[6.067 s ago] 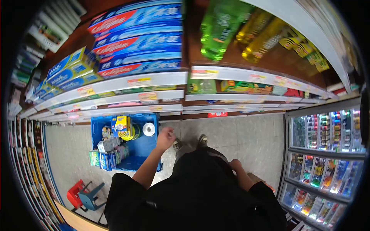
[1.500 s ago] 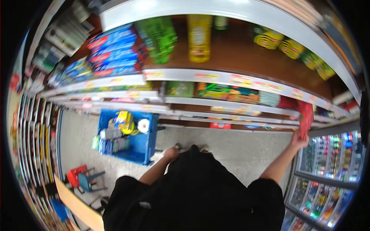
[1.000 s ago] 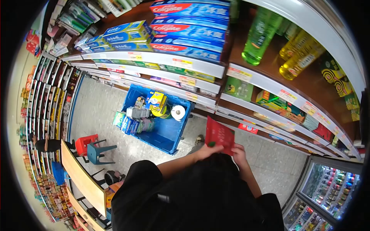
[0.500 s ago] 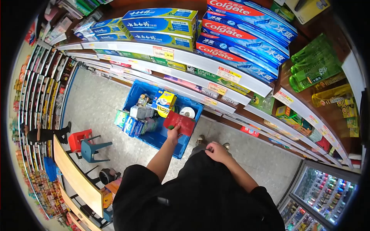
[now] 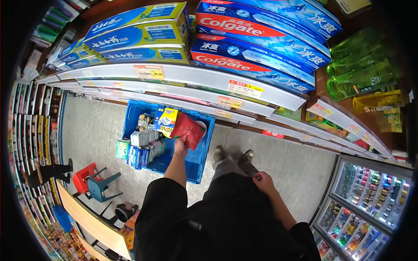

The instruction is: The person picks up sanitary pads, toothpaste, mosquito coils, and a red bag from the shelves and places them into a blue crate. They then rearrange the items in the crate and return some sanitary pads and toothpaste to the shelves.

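Note:
In my left hand [image 5: 180, 145] is a red packet [image 5: 190, 131], gripped by its near edge over the blue crate [image 5: 198, 167]. Beneath and beside the packet, a white roll [image 5: 202, 125] shows in part. A yellow and blue pack [image 5: 166, 120] lies to the packet's left, among several wrapped goods, including a white pack [image 5: 139, 138]. Blue packs [image 5: 137, 156] sit at the crate's left edge. My right hand [image 5: 264, 182] rests by my right thigh with its fingers curled; what they hold, if anything, is hidden.
Shelves ahead carry Colgate toothpaste boxes [image 5: 261, 48], yellow and blue toothpaste boxes [image 5: 139, 37] and green bottles [image 5: 359, 76]. To the left are a red stool [image 5: 85, 175], a teal stool [image 5: 102, 187], a wooden table [image 5: 89, 217] and another person [image 5: 45, 174]. A glass-door fridge [image 5: 370, 195] stands right.
My view has shifted, bringing the upper shelf closer. The red packet remains in my left hand and is now tilted more steeply. My right hand has moved from my front to my right thigh.

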Available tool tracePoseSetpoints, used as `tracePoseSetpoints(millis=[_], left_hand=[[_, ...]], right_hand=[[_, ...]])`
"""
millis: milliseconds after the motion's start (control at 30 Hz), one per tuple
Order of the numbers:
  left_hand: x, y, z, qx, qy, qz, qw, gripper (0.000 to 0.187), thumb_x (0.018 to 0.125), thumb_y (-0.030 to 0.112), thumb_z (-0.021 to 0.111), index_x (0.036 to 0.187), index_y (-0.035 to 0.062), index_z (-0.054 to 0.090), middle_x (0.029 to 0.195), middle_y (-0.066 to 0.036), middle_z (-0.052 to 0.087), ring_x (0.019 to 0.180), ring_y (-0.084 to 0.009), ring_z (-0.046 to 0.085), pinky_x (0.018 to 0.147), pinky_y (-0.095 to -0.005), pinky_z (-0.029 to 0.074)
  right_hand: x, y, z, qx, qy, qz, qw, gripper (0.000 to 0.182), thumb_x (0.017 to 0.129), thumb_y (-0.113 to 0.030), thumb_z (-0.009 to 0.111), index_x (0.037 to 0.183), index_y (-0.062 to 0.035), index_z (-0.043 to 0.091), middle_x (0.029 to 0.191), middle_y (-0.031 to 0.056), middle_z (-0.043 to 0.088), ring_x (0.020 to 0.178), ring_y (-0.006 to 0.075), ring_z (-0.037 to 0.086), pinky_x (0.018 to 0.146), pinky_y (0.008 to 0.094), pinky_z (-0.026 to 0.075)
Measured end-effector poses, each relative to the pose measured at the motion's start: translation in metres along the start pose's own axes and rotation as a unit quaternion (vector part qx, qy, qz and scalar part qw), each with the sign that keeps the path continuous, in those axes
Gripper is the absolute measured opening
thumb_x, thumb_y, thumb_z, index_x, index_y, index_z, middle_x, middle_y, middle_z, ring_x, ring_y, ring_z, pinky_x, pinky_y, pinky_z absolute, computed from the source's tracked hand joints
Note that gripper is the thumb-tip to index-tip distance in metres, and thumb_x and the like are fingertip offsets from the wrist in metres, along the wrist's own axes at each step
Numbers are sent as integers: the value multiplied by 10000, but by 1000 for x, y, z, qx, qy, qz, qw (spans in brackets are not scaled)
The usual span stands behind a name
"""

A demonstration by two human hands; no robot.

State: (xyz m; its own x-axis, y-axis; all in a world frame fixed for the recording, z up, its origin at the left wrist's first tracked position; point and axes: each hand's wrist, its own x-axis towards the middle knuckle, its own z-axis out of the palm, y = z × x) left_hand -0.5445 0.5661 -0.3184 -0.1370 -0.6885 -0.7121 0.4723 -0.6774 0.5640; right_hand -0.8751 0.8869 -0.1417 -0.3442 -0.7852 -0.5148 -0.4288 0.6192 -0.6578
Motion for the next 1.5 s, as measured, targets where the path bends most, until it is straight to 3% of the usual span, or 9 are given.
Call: tracePoseSetpoints(millis=[200, 433, 667, 833, 1033, 1167, 1233, 1367, 1500], left_hand=[[16, -18, 9, -69, -91, 5, 993, 332, 961, 186, 585, 1270, 79, 527, 1227, -86, 613, 1111, -247, 603, 994, -427, 463], [27, -55, 15, 175, 151, -187, 955, 572, 873, 464, 661, 1222, 21, 560, 1120, -123, 656, 958, -265, 657, 759, -403, 537], [13, -71, 12, 436, 312, 0, 844, 544, 801, 444, 663, 1016, -55, 635, 959, -206, 686, 815, -302, 674, 766, -422, 523], [-37, -70, 55, 454, 127, 311, 825, 287, 835, 280, 633, 897, 0, 620, 823, -177, 674, 742, -311, 647, 700, -419, 496], [-100, -102, 126, 713, -113, 184, 666, 293, 820, 297, 636, 861, 7, 642, 800, -201, 675, 786, -330, 672, 718, -404, 512], [-101, -172, 114, 788, -186, 82, 580, 322, 782, 342, 630, 762, 23, 674, 720, -209, 668, 742, -383, 672, 729, -458, 530], [-51, -225, 64, 861, -274, 45, 425, 343, 772, 336, 573, 753, 15, 691, 793, -221, 689, 792, -354, 689, 771, -462, 533], [-81, -283, 71, 885, -216, 51, 409, 394, 806, 386, 560, 910, 34, 703, 993, -245, 680, 985, -395, 653, 863, -475, 513], [-166, -269, 139, 839, -129, 69, 525, 374, 810, 367, 563, 930, 44, 707, 1007, -245, 676, 989, -396, 651, 867, -476, 511]], right_hand=[[5, -1, 5, -24, -12, 7, 1000, 233, 780, -251, 716, 902, -60, 663, 876, 136, 678, 810, 297, 667, 727, 393, 530], [6, -1, 3, -47, -15, 6, 999, 235, 775, -226, 724, 880, -26, 659, 855, 135, 662, 751, 260, 669, 708, 361, 535], [-4, 25, 5, -52, 1, -1, 999, 228, 778, -235, 716, 887, -40, 674, 854, 135, 669, 760, 261, 673, 704, 365, 536], [1, 55, -33, 6, 78, -8, 997, 211, 785, -230, 712, 886, -46, 694, 830, 124, 690, 710, 249, 672, 669, 361, 531], [27, 127, -135, 119, 334, 27, 935, 134, 806, -152, 680, 866, -34, 700, 743, 76, 681, 633, 140, 609, 603, 295, 503], [24, 196, -246, 384, 487, 21, 785, 120, 860, -136, 630, 778, -66, 680, 754, 18, 661, 602, 104, 560, 532, 256, 445], [6, 208, -314, 424, 527, 26, 736, 155, 877, -188, 628, 790, -63, 659, 749, 29, 654, 551, 104, 524, 497, 256, 422], [-11, 221, -430, 514, 569, -3, 642, 256, 864, -286, 682, 871, -35, 636, 704, 56, 634, 519, 88, 524, 428, 229, 367], [-9, 191, -498, 528, 503, 45, 683, 356, 837, -370, 740, 872, -42, 606, 671, 61, 619, 434, 95, 462, 389, 218, 310]])
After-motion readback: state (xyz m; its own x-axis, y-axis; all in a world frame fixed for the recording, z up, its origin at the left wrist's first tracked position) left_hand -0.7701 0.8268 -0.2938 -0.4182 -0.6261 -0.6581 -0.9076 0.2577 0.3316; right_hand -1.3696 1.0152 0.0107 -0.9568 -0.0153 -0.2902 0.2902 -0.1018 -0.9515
